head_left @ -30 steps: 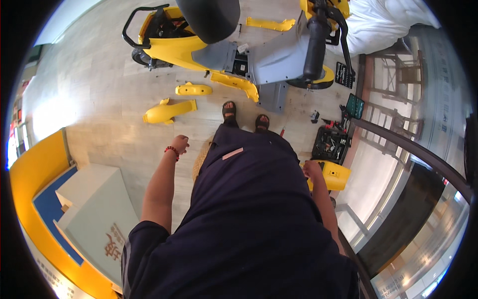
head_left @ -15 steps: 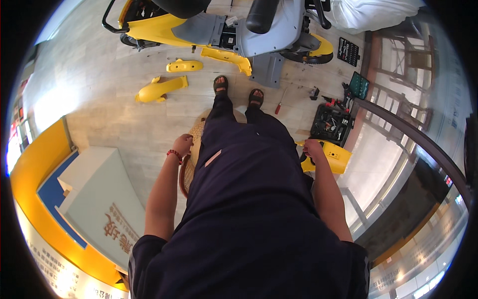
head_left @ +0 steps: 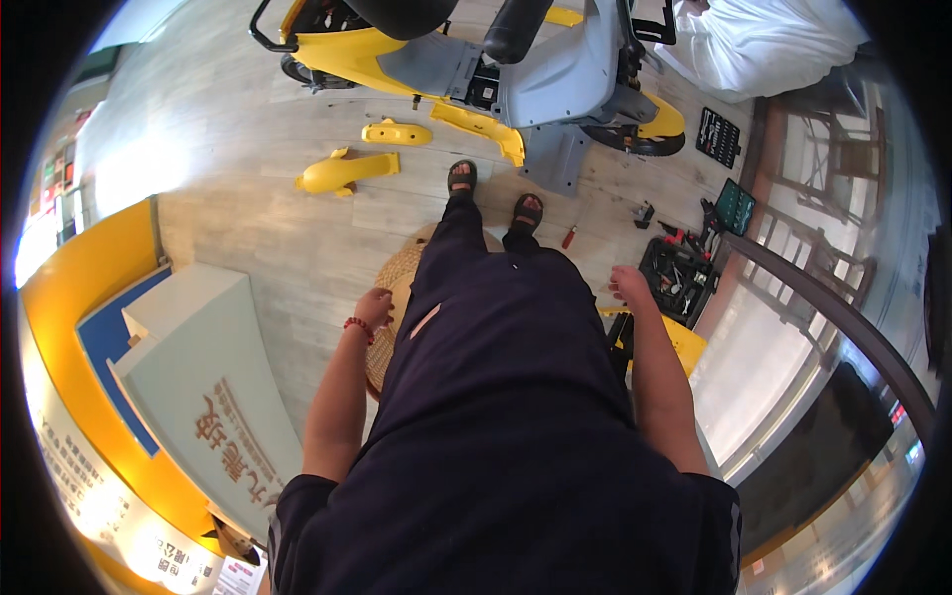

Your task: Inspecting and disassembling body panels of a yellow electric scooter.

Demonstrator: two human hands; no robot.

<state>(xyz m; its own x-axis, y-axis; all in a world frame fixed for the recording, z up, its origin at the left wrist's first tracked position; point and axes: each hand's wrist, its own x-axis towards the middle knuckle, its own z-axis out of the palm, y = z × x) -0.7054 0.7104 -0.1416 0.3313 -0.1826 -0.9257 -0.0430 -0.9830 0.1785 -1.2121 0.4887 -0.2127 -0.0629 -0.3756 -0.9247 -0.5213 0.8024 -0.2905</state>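
Observation:
My left hand (head_left: 375,307), with a red bead bracelet at its wrist, hangs beside the round woven stool (head_left: 397,268); its fingers are loosely bent and hold nothing I can see. On the other side my right hand (head_left: 628,285) hangs in the air, fingers loose and apart, with nothing in them. Below it, partly hidden by my forearm, lies a yellow panel (head_left: 686,344). Ahead of my feet stands a yellow and grey scooter (head_left: 555,91), its body partly stripped. A long yellow trim piece (head_left: 486,131) and a grey panel (head_left: 551,164) lie by its near side.
Two yellow fender-like parts, one larger (head_left: 347,176) and one smaller (head_left: 399,133), lie on the floor at left. A red-handled screwdriver (head_left: 569,237), an open toolbox (head_left: 674,276), a green case (head_left: 735,206) and a socket set (head_left: 717,137) lie at right. A person in white (head_left: 764,45) is beyond.
My right hand has lifted away from the yellow panel and opened. The view has shifted, so the scooter and floor parts sit lower and further right. My left hand still hangs by the stool.

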